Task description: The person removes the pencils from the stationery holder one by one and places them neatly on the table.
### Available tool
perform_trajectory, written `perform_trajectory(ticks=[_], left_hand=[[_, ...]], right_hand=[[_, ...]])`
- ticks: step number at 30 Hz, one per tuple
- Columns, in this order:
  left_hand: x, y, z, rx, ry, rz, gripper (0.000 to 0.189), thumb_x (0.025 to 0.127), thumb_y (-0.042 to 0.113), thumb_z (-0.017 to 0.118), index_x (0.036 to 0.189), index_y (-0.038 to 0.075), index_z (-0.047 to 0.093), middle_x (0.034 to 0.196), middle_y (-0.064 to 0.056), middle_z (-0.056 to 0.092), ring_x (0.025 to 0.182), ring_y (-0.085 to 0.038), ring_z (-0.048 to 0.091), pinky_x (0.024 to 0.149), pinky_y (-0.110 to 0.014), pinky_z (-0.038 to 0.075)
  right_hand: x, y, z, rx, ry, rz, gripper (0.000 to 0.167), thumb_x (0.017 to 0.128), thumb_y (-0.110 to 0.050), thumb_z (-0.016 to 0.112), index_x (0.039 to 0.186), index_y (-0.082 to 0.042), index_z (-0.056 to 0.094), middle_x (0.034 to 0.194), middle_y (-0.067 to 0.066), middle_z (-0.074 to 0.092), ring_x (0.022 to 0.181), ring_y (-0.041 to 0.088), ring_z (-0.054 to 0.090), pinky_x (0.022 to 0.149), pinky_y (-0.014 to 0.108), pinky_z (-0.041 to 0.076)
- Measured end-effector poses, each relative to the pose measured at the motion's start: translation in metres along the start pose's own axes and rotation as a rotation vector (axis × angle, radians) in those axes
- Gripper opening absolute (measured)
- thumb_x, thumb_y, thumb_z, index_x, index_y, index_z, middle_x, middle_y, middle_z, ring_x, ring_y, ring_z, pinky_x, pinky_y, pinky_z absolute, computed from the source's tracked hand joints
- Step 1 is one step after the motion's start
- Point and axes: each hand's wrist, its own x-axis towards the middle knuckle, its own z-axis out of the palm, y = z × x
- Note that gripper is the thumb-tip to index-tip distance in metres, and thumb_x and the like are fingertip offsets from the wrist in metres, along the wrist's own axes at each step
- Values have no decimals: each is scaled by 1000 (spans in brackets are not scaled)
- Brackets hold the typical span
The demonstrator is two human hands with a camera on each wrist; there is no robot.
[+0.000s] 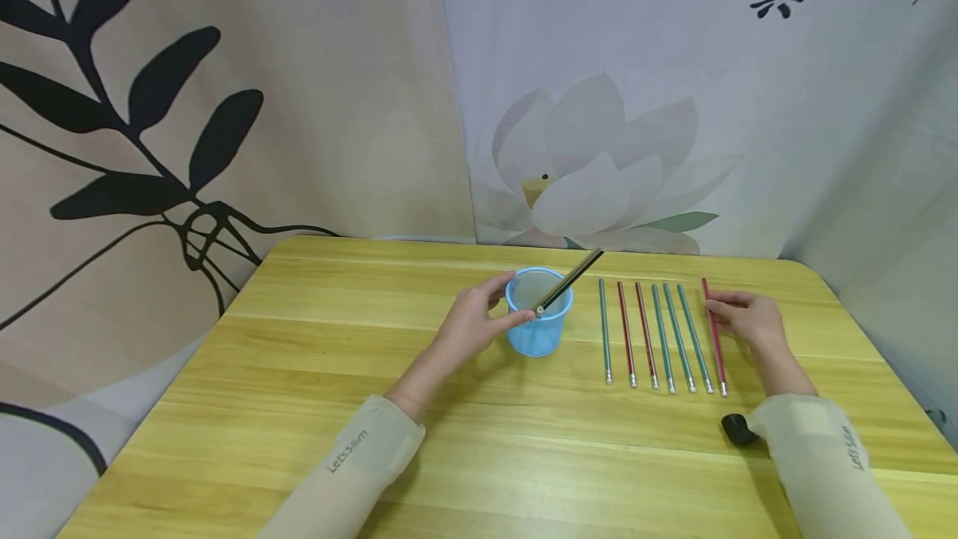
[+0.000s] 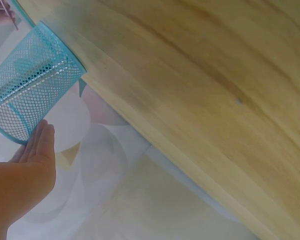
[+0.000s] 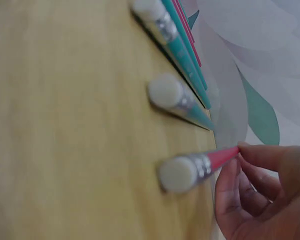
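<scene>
My left hand (image 1: pixel 477 318) grips the light-blue mesh pencil cup (image 2: pixel 37 82) near its rim, thumb in front and fingers behind. The cup stands upright on the table, and a dark pencil (image 1: pixel 572 279) leans out of it to the right; whether it is one or more, I cannot tell. Over on the right, my right hand (image 1: pixel 748 321) pinches a red pencil (image 3: pixel 222 157) between thumb and fingers. That pencil's white eraser end points toward me and appears to touch or nearly touch the tabletop.
Between the hands lies a row of red and teal pencils (image 1: pixel 645 331), spaced side by side with erasers nearest me. A small black object (image 1: pixel 738 429) sits by the right cuff. Behind the wooden table (image 1: pixel 299 339) hangs a printed curtain (image 1: pixel 359 90).
</scene>
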Motion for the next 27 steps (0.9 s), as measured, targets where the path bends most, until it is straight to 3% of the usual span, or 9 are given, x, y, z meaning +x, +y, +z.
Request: perform_trajectory(ticks=[9,18,24,27], left_hand=[[-1,1,0,9,1,6,75,87,37,77,149,8,46,143,-17,57,130,-34,58,107,-43,53],[-1,1,0,10,-1,7,75,87,37,77,148,8,46,142,-18,58,130,-34,58,107,-42,53],[-1,1,0,9,-3,0,75,87,37,77,148,8,46,143,-18,57,130,-35,58,107,-44,52],[0,1,1,13,-2,-5,75,87,38,77,148,9,47,143,-17,58,130,-35,58,107,-44,52]], right_hand=[[1,0,3,-22,-12,-8,47,100,-15,59,133,17,50,71,-22,60,64,-6,63,64,17,62],[4,1,5,-84,-4,-19,42,98,-11,61,127,19,55,78,-7,66,62,-4,64,62,18,61],[4,2,8,-152,22,-25,38,98,-13,63,123,14,61,104,21,69,64,-3,63,61,16,60],[3,3,10,-183,31,-34,36,98,-15,63,122,12,62,114,28,66,65,-3,62,60,16,60]])
